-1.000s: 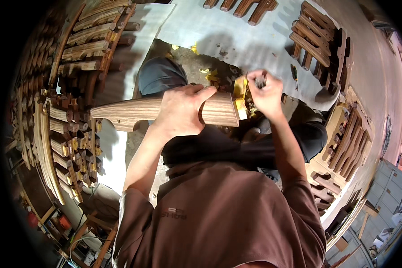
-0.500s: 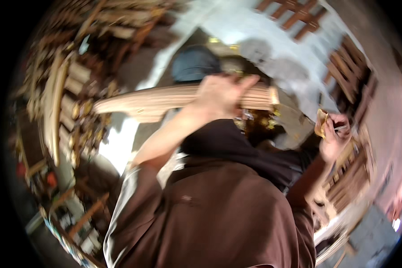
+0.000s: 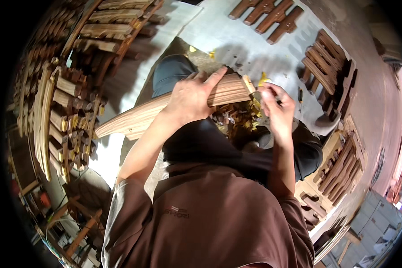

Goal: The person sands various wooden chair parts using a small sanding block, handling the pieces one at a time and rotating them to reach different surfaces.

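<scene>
A long, tapered piece of striped wood (image 3: 140,114) lies slantwise in front of me, its narrow end at the left. My left hand (image 3: 192,96) is closed over its wider part, with the thumb along the upper edge. At the wood's right end sits a pale yellowish strip (image 3: 248,84). My right hand (image 3: 277,105) is just beyond that end, fingers curled in a pinch. What they hold is too small to make out. Below the wood, between my legs, lies a heap of yellow and brown scraps (image 3: 236,118).
Stacked wooden pieces (image 3: 71,102) stand at the left. Dark wooden parts (image 3: 268,18) lie at the back on a pale sheet (image 3: 236,40), with more slatted parts (image 3: 324,62) at right. A thin tool (image 3: 300,99) lies near my right hand. More slats (image 3: 341,167) rest on cardboard.
My right hand has come left to the wood's end; the yellowish piece it held is no longer clearly seen in it. The wood has tilted, its broad face now showing, my left hand still on it.
</scene>
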### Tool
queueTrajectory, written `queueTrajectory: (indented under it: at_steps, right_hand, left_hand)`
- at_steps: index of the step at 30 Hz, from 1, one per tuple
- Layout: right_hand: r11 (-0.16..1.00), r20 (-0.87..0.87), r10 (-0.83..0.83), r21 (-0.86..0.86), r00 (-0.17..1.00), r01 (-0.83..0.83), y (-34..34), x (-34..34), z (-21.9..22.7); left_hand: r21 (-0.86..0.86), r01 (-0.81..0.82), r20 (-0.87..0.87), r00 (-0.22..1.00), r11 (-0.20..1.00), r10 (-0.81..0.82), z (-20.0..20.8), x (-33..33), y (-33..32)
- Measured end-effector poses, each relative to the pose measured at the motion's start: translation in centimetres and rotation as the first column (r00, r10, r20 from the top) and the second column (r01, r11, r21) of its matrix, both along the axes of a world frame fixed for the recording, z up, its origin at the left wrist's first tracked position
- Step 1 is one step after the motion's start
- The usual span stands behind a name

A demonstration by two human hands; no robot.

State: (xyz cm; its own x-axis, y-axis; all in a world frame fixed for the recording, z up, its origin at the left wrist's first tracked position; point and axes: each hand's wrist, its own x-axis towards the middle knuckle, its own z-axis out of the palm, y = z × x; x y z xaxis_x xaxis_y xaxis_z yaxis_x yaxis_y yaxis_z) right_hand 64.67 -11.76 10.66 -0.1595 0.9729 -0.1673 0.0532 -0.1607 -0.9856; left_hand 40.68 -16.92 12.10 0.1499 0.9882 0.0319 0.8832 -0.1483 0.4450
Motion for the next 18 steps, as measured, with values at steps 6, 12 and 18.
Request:
queueTrajectory:
  at_steps: [6,12,18]
  right_hand:
    - [0.975,0.228,0.005,0.217,0.974,-0.056,1.7,-1.4,-1.7]
    - [0.870,0.497,0.048,0.405,0.866,-0.281,1.7,-1.5,-1.8]
    - [0.789,0.681,-0.047,0.474,0.731,-0.391,1.7,-1.7,-1.0]
  left_hand:
    - [0.055,0.085,0.041,0.995,0.995,-0.087,0.2,0.4,0.4]
    - [-0.037,0.065,-0.006,0.998,0.997,-0.065,-0.2,-0.4,-0.8]
    - [-0.015,0.044,-0.048,0.998,0.999,-0.044,-0.4,-0.1,-0.9]
